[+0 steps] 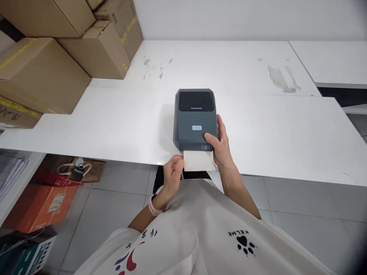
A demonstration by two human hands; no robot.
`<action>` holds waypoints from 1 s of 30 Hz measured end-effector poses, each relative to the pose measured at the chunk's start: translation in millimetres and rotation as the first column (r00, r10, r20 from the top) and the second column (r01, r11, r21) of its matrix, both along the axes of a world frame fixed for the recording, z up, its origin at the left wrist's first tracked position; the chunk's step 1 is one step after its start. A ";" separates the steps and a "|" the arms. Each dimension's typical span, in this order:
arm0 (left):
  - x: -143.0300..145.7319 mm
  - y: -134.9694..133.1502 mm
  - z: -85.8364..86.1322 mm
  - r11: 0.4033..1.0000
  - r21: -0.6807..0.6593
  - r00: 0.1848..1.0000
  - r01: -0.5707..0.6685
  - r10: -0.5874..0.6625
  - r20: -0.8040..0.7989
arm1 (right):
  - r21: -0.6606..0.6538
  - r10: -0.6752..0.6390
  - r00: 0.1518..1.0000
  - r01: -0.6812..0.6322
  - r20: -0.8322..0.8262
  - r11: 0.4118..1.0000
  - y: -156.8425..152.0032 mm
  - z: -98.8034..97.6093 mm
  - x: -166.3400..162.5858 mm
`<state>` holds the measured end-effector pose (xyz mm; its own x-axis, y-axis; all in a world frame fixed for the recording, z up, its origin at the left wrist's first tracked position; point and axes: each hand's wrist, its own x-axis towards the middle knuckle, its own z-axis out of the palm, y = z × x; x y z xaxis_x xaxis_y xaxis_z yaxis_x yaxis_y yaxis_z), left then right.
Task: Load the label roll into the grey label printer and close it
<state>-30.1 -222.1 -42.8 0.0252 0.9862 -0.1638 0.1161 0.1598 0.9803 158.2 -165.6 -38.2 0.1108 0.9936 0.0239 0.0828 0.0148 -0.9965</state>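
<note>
A dark grey label printer (pixel 189 118) with a black window on top and a pale button stands near the front edge of the white table. From its front slot a blank white label strip (pixel 197 161) sticks out past the table edge. My right hand (pixel 221 147) grips the printer's right side, thumb on the top face and fingers along the side. At the strip's left edge, my left hand (pixel 173 172) is closed, thumb and fingertips pinching that edge. The fingers' far side is hidden.
Cardboard boxes (pixel 94 49) are stacked at the back left of the white table (pixel 120 118). Below it on the left are an orange box (pixel 43 206) and a paper bag (pixel 91 172). A gap (pixel 341 93) shows between table sections at right.
</note>
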 end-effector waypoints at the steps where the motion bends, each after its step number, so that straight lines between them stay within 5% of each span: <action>1: 1.5 -3.1 5.2 0.979 -0.122 0.985 0.163 -0.154 0.080 | 0.002 -0.001 1.000 0.001 0.001 1.000 0.4 -0.1 -0.6; 4: 8.0 -3.8 22.8 0.890 -0.286 0.916 0.354 -0.270 0.296 | 0.019 -0.002 0.999 0.001 0.039 1.000 -1.0 6.1 -2.6; 7: 8.3 -4.3 29.4 0.919 -0.257 0.928 0.300 -0.220 0.300 | 0.158 -0.094 0.956 0.051 0.278 0.986 -6.7 18.4 -6.2; 9: 2.7 -7.4 25.6 0.931 -0.230 0.946 0.285 -0.235 0.223 | 0.283 -0.191 0.821 0.037 0.538 0.958 -10.4 25.6 -8.9; 12: -9.9 -9.5 17.6 0.989 -0.093 0.993 0.113 -0.109 0.055 | 0.355 -0.249 0.589 -0.069 0.769 0.932 -10.9 33.1 -10.6; 14: -16.4 -4.8 15.4 0.991 0.090 0.995 -0.097 0.099 -0.021 | 0.360 -0.238 0.541 -0.131 0.807 0.923 -8.4 37.3 -10.2; 17: -17.9 11.6 14.3 0.905 0.345 0.958 -0.250 0.282 -0.046 | 0.362 -0.213 0.538 -0.188 0.816 0.913 -6.7 39.7 -8.8; 20: -10.8 27.9 9.0 0.928 0.355 0.989 -0.113 0.141 -0.052 | 0.394 -0.251 0.539 -0.166 0.804 0.904 -14.2 27.9 -7.3; 23: -2.0 33.3 -0.6 0.958 0.287 1.000 0.026 -0.025 -0.008 | 0.466 -0.333 0.650 -0.038 0.684 0.884 -27.8 0.7 -8.0; 27: 2.1 28.2 -8.8 0.938 0.347 0.999 0.029 -0.036 0.014 | 0.420 -0.342 0.818 0.138 0.463 0.897 -42.4 -27.9 -14.9; 30: 0.7 27.7 -5.7 0.925 0.380 0.999 0.012 -0.026 0.032 | 0.359 -0.290 0.895 0.161 0.340 0.919 -47.4 -24.1 -16.9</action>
